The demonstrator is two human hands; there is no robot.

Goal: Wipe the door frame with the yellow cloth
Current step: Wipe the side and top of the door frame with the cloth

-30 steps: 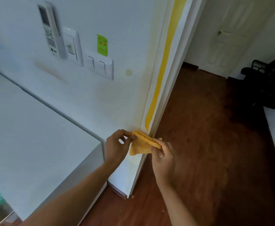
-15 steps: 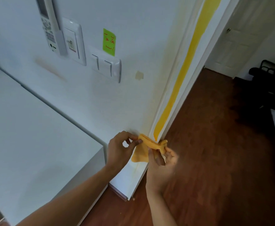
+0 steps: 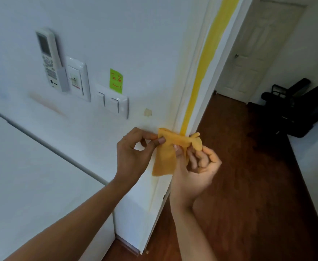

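— White painted wall (image 3: 135, 34) fills the upper left of the frame, and dark reddish wooden floor (image 3: 248, 185) fills the right. What sits between them?

— The white door frame (image 3: 203, 102), running from top centre down to lower centre, with a yellow strip (image 3: 210, 51) along it. The strip's lower end is hidden behind the yellow cloth (image 3: 165, 157).

— Where is that cloth exactly?

— Centre of the frame, in front of the frame's edge, hanging in a loose flap. Whether it touches the wood I cannot tell. The left hand (image 3: 133, 153) pinches its upper left corner between thumb and forefinger. The right hand (image 3: 195, 170), palm up, pinches the bunched upper right part; its fingertips are partly covered by fabric, so that grip is hard to read in detail.

— And the wall fittings?

— A white remote control in a wall holder (image 3: 50, 59) at upper left, a white switch plate (image 3: 114, 104) below a green sticky note (image 3: 116, 81) whose red marks are illegible. A pale surface (image 3: 32, 176) at lower left is cut off by the frame edge. A black chair (image 3: 295, 108) at far right is dim and partly cropped, beside a closed white panelled door (image 3: 252, 53).
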